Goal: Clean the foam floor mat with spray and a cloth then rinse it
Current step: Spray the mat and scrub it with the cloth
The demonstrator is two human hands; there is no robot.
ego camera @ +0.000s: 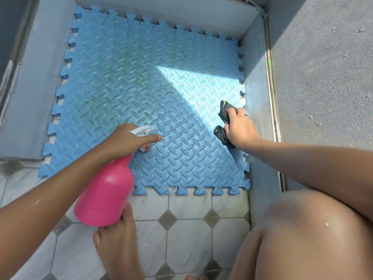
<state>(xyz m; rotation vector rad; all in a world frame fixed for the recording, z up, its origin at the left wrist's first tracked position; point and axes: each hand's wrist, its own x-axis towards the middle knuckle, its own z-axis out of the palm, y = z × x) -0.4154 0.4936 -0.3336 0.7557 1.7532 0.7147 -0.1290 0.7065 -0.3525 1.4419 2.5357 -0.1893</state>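
A blue foam floor mat (141, 81) of interlocking tiles lies flat on the floor, with greenish stains across its far and left parts. My left hand (127, 140) grips the white trigger head of a pink spray bottle (107, 190), nozzle aimed over the mat's near middle. My right hand (240, 128) presses a dark cloth (222, 134) with yellow marks onto the mat's right edge, where a patch of sunlight falls.
Grey walls (30, 77) box the mat in on the left, far and right sides. White floor tiles with grey diamonds (181, 209) lie in front of the mat. My bare foot (119, 243) rests under the bottle, and my knee (312, 229) is at the lower right.
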